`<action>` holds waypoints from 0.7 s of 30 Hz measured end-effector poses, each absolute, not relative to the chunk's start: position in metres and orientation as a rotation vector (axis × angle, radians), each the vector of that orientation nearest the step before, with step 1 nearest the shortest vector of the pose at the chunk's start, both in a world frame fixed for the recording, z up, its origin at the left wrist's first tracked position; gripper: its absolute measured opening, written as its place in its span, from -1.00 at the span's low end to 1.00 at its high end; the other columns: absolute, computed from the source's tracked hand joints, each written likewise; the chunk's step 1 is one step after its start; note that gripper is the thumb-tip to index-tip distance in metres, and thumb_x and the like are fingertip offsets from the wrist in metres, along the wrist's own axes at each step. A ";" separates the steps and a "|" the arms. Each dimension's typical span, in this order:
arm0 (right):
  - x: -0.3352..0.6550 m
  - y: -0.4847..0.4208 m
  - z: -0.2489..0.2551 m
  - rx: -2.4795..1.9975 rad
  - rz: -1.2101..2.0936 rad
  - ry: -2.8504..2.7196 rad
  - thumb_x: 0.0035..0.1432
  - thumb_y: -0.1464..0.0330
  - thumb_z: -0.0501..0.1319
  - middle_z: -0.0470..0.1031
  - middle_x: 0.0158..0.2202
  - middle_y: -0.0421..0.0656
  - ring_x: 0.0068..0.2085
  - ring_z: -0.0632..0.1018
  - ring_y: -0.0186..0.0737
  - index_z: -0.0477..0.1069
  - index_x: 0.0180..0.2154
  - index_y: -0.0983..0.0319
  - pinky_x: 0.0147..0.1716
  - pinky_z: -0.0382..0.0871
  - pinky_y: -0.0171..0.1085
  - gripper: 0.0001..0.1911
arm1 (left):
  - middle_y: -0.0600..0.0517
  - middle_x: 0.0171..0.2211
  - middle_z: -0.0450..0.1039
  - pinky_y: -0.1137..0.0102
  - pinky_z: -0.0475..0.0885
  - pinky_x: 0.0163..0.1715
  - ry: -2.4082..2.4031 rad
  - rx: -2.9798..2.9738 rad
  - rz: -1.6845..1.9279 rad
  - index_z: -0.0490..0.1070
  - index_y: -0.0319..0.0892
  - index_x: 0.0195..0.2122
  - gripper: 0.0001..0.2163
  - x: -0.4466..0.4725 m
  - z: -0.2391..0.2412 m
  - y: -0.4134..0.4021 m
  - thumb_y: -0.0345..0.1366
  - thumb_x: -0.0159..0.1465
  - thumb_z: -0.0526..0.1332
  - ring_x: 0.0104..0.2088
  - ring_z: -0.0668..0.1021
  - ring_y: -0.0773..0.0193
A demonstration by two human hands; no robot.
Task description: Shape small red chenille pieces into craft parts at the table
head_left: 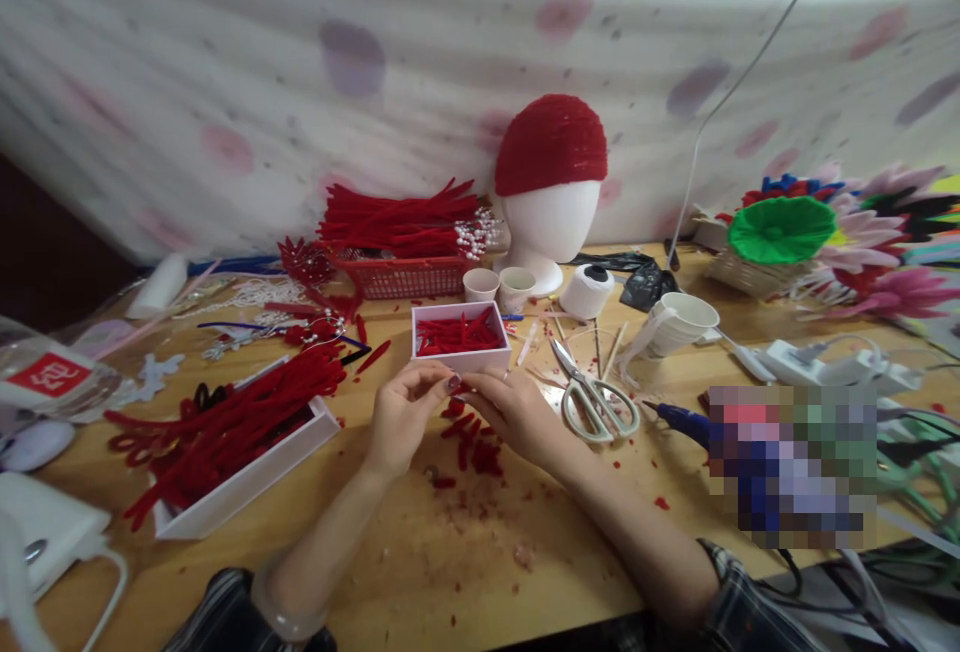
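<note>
My left hand (405,412) and my right hand (517,410) meet fingertip to fingertip above the table, both closed in a pinch. Between them shows a bit of a small red piece (463,394), mostly hidden by the fingers. Just below lie several loose red fuzzy pieces (474,447) on the wood. Behind my fingers stands a small white box (471,356) holding short red fuzzy strips (459,332). Scissors with pale green handles (596,402) rest beside my right hand, blades pointing away.
A long white box (247,487) of red chenille stems (247,422) lies at left. Behind are a red basket (409,279), paper cups (480,284), a white foam head with a red cap (551,147), a thread cone (587,290) and a mug (679,324). A glue gun (682,422) and power strips (817,367) sit right.
</note>
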State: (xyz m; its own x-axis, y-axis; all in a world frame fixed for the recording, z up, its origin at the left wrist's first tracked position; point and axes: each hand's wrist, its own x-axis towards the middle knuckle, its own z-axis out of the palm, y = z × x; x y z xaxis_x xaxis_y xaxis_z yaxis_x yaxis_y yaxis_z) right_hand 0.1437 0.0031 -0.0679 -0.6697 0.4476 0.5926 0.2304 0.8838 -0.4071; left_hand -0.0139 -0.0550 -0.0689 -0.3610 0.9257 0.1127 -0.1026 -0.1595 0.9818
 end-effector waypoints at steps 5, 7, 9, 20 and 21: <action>0.147 0.003 -0.075 -0.499 0.253 -2.368 0.35 0.42 0.04 0.51 -0.39 -0.08 -0.43 0.47 -0.27 0.43 -0.10 0.27 -0.48 0.25 -0.33 -0.78 | 0.04 -0.36 0.44 0.50 0.41 -0.32 1.373 1.030 1.600 0.54 -0.22 -0.47 -0.86 -0.010 -0.069 -0.057 -0.24 0.08 0.36 -0.34 0.49 0.35; 0.148 0.002 -0.077 -0.504 0.266 -2.353 0.33 0.45 0.05 0.52 -0.39 -0.08 -0.42 0.48 -0.28 0.44 -0.11 0.25 -0.47 0.26 -0.34 -0.79 | 0.05 -0.38 0.43 0.51 0.40 -0.34 1.375 1.027 1.595 0.53 -0.22 -0.48 -0.86 -0.010 -0.068 -0.057 -0.24 0.08 0.35 -0.35 0.48 0.36; 0.147 0.002 -0.076 -0.515 0.289 -2.339 0.32 0.46 0.05 0.52 -0.39 -0.09 -0.41 0.49 -0.28 0.45 -0.14 0.25 -0.46 0.26 -0.34 -0.79 | 0.05 -0.39 0.43 0.50 0.40 -0.34 1.372 1.013 1.588 0.52 -0.22 -0.48 -0.85 -0.011 -0.068 -0.057 -0.24 0.07 0.35 -0.36 0.47 0.36; 0.143 -0.006 -0.066 -0.540 0.223 -2.280 0.29 0.44 0.07 0.39 -0.58 -0.17 -0.56 0.33 -0.34 0.43 -0.41 0.27 -0.54 0.05 -0.31 -0.75 | 0.08 -0.49 0.42 0.50 0.36 -0.40 1.319 0.953 1.501 0.50 -0.24 -0.48 -0.80 -0.014 -0.064 -0.056 -0.19 0.04 0.38 -0.45 0.43 0.39; 0.144 -0.006 -0.066 -0.544 0.234 -2.288 0.29 0.44 0.07 0.38 -0.58 -0.17 -0.56 0.32 -0.34 0.42 -0.43 0.27 -0.53 0.03 -0.30 -0.75 | 0.08 -0.51 0.41 0.50 0.37 -0.42 1.310 0.949 1.488 0.49 -0.24 -0.48 -0.79 -0.013 -0.064 -0.056 -0.18 0.04 0.38 -0.47 0.43 0.38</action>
